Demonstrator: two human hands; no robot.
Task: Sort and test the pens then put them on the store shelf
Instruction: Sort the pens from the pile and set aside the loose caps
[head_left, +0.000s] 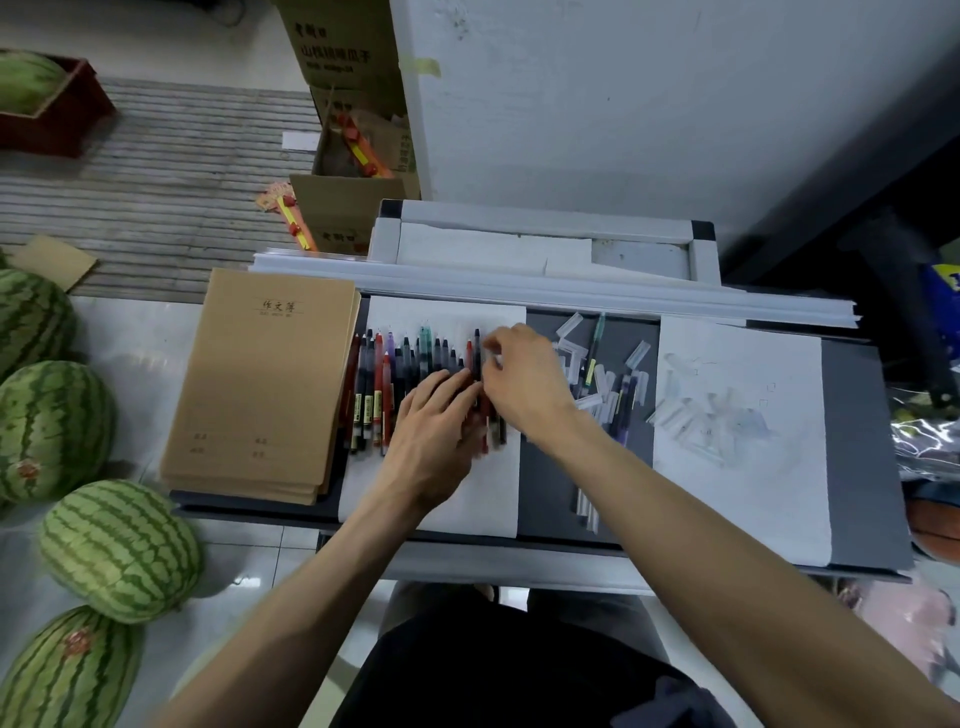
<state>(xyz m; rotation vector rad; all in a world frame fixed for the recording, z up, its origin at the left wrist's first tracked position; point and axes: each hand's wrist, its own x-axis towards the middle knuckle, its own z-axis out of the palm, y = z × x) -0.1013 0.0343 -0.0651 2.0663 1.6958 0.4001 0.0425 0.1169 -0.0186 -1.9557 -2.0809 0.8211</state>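
From the head view, we are pressing our left hand (435, 423) flat, fingers spread, on slim plastic pens (387, 371) lying in a row on a white sheet (498, 499). Our right hand (524, 379) is pinching a dark pen (477, 349) at the row's right end. Clear caps (597, 384) are lying scattered right of the sheet, brown notebooks (262, 384) left.

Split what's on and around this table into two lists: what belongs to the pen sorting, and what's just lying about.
Part of the job:
row of pens on the white sheet
loose pens and clear caps
scribbled test paper
left hand and right hand, both at the row

Lying about:
brown notebooks
watermelons
cardboard boxes
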